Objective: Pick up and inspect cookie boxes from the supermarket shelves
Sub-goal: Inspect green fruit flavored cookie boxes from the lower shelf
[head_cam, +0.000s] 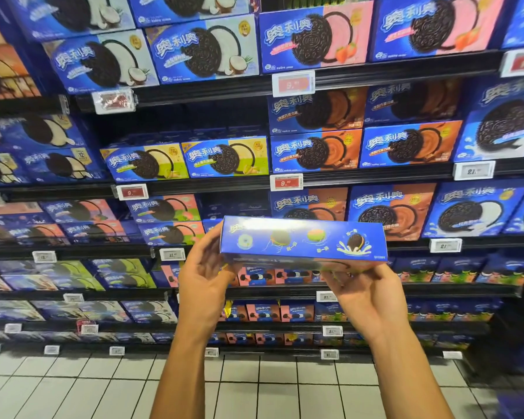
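A blue cookie box (303, 240) is held level in front of the shelves, its long narrow side with small cookie pictures turned toward me. My left hand (204, 273) grips its left end, fingers curled behind and under it. My right hand (366, 293) holds it from below at the right, fingers curled under the bottom edge. The box is slightly blurred.
Shelves (375, 170) packed with blue cookie boxes in coconut, strawberry, chocolate and green-yellow flavours fill the view. A gap (233, 204) shows in the row just behind the held box. Price tags (286, 182) line the shelf edges. White tiled floor (103, 385) lies below.
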A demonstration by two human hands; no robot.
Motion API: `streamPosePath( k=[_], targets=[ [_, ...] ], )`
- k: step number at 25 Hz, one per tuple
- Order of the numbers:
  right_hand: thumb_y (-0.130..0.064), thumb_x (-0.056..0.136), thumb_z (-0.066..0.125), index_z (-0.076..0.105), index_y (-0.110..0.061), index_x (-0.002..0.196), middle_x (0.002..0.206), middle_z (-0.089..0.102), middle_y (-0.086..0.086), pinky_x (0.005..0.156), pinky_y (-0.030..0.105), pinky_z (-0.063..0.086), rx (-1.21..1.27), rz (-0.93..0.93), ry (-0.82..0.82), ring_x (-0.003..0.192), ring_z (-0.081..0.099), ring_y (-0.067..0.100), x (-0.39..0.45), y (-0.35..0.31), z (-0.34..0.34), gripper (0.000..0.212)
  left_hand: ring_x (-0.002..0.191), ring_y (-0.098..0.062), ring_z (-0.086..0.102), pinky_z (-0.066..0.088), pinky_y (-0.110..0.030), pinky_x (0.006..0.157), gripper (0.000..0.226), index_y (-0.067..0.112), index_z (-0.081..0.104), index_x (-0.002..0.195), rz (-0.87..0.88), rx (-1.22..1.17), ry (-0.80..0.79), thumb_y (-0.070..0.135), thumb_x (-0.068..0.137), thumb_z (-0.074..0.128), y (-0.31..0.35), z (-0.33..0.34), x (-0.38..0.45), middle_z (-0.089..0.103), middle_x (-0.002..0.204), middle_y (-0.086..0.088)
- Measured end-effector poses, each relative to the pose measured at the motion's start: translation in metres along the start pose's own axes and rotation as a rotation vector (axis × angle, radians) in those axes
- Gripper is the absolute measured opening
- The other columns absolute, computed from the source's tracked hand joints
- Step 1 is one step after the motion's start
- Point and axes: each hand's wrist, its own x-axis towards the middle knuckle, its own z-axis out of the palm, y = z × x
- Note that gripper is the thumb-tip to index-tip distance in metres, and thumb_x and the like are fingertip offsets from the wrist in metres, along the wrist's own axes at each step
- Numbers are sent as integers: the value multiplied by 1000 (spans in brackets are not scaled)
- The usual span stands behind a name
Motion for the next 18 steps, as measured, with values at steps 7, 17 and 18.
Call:
streamPosePath(
  k=[7,17,18],
  targets=[
    [-22,99,46,78,-13,89,107,74,15,83,48,60,20,-19,-42,89,73,30,2,1,-4,35,115,-11,64,57,-23,79,71,42,67,112,-9,-18,-6,-20,79,63,-1,-1,1,70,120,10],
    [-19,99,42,80,-13,92,114,74,15,90,49,58,44,-26,-66,88,73,29,-1,-2,0,40,119,-13,63,55,-29,90,58,44,66,113,-6,-17,-27,3,72,70,-2,-2,1,69,122,11],
    [-19,99,41,80,-13,92,113,74,15,86,47,60,36,-25,-62,87,72,28,-2,-2,1,40,118,-13,63,56,-28,88,58,44,66,113,-11,-17,-27,3,72,70,-2,-3,1,69,121,11]
  ],
)
